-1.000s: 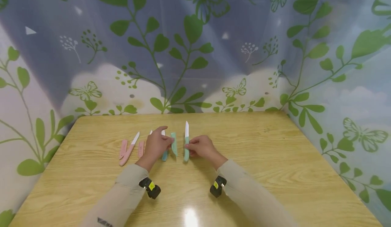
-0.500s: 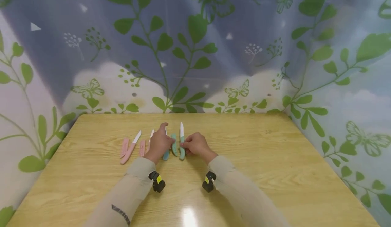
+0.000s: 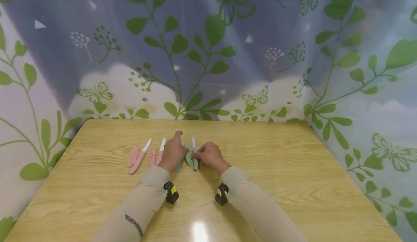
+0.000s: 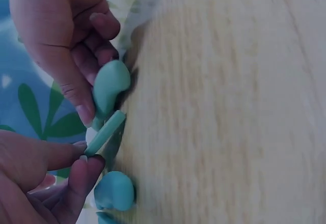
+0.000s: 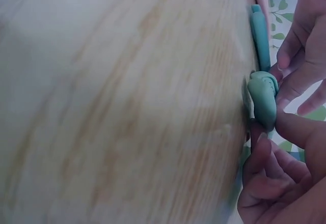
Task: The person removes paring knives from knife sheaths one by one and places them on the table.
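My left hand (image 3: pixel 173 152) pinches a mint-green blade sheath (image 4: pixel 106 132) between thumb and finger. Beside it, the right hand (image 3: pixel 211 154) grips a mint-green paring knife (image 3: pixel 195 164) by its handle, the pale blade pointing away from me. In the left wrist view, the sheath slants close to the knife handle (image 4: pixel 109 86); whether they touch is unclear. From the right wrist, the handle (image 5: pixel 264 102) covers most of the sheath. A blue knife handle (image 4: pixel 116 191) lies by the left hand, which hides its blade in the head view.
Left on the wooden table (image 3: pixel 277 184) lie a pink knife (image 3: pixel 140 160), a pink sheath (image 3: pixel 134 156), another pink sheath (image 3: pixel 152 157) and a second pink knife (image 3: pixel 161 148), partly behind the left hand. A leaf-patterned curtain (image 3: pixel 195 71) stands behind the table.
The right hand has brought the green knife left, closer to the sheath. The sheath has turned in the left hand, and less of the knife's blade shows now.
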A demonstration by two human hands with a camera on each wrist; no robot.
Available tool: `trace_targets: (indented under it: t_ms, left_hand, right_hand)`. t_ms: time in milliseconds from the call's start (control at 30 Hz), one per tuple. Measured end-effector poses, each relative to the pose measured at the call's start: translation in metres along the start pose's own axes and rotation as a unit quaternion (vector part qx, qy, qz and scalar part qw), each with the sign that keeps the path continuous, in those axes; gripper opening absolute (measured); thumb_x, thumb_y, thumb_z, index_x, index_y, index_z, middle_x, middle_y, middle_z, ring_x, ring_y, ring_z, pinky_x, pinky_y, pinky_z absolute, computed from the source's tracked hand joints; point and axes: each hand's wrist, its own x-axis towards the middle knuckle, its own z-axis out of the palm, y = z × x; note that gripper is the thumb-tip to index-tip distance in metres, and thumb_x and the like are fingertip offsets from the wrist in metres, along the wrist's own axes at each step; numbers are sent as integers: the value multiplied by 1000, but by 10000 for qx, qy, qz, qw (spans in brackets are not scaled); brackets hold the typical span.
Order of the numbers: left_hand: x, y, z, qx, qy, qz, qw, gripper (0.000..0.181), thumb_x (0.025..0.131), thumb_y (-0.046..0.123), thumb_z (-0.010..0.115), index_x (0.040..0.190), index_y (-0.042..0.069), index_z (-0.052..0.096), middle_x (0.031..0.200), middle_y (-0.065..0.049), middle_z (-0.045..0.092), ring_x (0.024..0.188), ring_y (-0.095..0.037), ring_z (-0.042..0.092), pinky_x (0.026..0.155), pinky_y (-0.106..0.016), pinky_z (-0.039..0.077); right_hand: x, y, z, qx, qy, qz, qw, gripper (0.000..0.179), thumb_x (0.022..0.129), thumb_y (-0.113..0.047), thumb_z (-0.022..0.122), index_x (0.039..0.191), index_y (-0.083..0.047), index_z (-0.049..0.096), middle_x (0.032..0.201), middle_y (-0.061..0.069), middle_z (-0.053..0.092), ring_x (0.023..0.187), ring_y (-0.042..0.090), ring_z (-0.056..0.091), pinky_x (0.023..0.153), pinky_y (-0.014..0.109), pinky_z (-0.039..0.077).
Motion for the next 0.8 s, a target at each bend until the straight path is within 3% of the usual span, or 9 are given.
trace_targets:
  t_ms: [333,600,800]
  left_hand:
    - [-2,2,5,832,181,715,9938,60,83,0,72,137,0,45,72,-15,62,56,-26,56,51,-37,49]
    - [-2,1,11,1308,307,977,9861,53,82,-2,71,131,0,49,84,-21,67,66,-34,64,53,-43,54]
    - [-4,4,10,1404,442,1155,9823,49,85,2,72,129,0,50,89,-22,67,70,-36,65,55,-45,55]
  right_hand:
    - [-1,1,4,-551,279,-208,9979,22,83,-26,79,72,-9,70,63,-3,62,54,10,50,48,20,40]
    - [-2,0,4,-734,370,-313,9961,24,83,-27,78,71,-9,68,63,-3,60,54,11,48,48,21,37]
    - [-3,2,4,-714,435,-297,9961,24,83,-27,78,74,-8,68,66,-1,61,57,12,50,49,20,39]
